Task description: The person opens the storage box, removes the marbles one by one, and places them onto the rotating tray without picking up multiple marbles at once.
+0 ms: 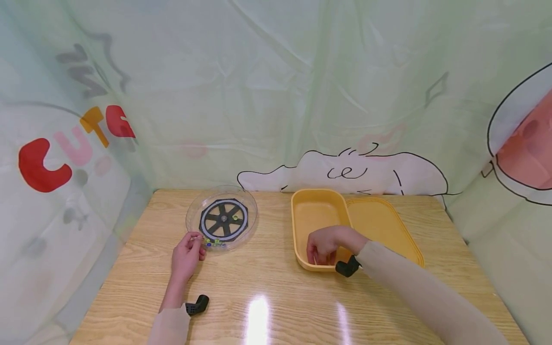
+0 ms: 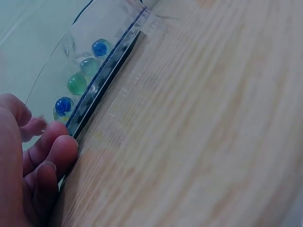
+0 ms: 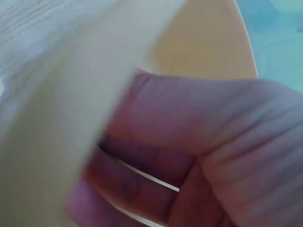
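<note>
At the left is a clear round dish [image 1: 252, 230], with a black six-spoked wheel-like piece [image 1: 224, 219] showing through its middle. Several blue and green glass marbles [image 2: 77, 84] lie along its near edge, and a yellowish one [image 1: 235, 217] lies nearer the middle. My left hand [image 1: 186, 256] holds the dish's near-left rim, curled fingers [image 2: 64, 151] low at the edge beside the marbles. My right hand [image 1: 326, 242] reaches down into a deep yellow container [image 1: 297, 230] near its front wall. That wall hides the fingertips in the right wrist view, so I cannot tell what they hold.
A yellow lid [image 1: 384, 223] lies flat beside the container on its right. Both stand on a wood-grain table [image 1: 267, 282]. A printed curtain [image 1: 267, 96] hangs behind the table and along its sides. Each wrist carries a black camera mount [image 1: 198, 305].
</note>
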Tool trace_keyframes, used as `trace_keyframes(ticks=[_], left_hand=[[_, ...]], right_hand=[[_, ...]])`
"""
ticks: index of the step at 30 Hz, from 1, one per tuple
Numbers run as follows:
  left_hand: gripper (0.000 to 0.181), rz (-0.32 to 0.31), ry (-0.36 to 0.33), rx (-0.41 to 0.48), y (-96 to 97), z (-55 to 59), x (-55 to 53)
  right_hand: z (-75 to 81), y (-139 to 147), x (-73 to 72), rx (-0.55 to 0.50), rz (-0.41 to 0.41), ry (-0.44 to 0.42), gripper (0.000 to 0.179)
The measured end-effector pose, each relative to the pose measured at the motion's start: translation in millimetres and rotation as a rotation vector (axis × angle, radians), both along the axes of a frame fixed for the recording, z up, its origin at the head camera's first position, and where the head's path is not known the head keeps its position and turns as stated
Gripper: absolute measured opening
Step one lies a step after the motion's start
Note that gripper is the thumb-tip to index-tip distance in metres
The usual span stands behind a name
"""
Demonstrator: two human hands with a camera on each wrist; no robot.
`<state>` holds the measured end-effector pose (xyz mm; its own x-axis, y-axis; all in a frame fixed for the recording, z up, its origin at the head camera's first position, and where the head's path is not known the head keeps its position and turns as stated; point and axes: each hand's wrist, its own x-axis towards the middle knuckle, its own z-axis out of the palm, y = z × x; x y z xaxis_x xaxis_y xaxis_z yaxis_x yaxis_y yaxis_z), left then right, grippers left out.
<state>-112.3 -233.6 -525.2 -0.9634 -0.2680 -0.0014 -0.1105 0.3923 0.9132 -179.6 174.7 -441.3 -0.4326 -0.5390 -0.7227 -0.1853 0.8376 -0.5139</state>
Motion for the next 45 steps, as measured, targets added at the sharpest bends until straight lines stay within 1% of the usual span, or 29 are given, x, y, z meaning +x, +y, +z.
trace_keyframes(ticks=[4,8,12,19,24,30,37,42,45], left_hand=[[0.026,-0.004,0.005,-0.007,0.3,0.5,0.2],[0.024,0.003,0.006,-0.006,0.6,0.6,0.2],[0.020,0.009,0.003,0.002,1.0,0.5,-0.2],[0.021,0.008,0.004,0.011,1.2,1.1,-0.8],[0.021,0.009,0.008,0.008,1.7,1.2,-0.9],[0.020,0.015,0.010,-0.002,1.1,-0.5,-1.7],[0.022,0.019,0.006,-0.010,2.0,0.9,-2.2],[0.022,0.015,0.009,-0.014,2.6,0.6,-1.8],[0.021,0.018,0.005,-0.016,2.2,0.1,-1.2]], right_hand=[[-1.4,-2,0.9,0.008,0.003,0.026,0.032],[-1.9,-3,-0.6,-0.007,0.025,0.076,0.032],[-1.1,-3,-5.1,-0.024,0.045,0.123,0.030],[1.8,-4,-14.0,-0.038,0.058,0.195,0.014],[1.0,-4,-21.5,-0.055,0.050,0.259,0.012],[-0.9,-5,-26.2,-0.086,0.043,0.269,0.011],[-1.8,-7,-26.3,-0.099,0.045,0.264,0.012],[-2.3,-6,-25.7,-0.120,0.085,0.258,0.012],[-3.6,-4,-26.1,-0.142,0.086,0.239,0.013]])
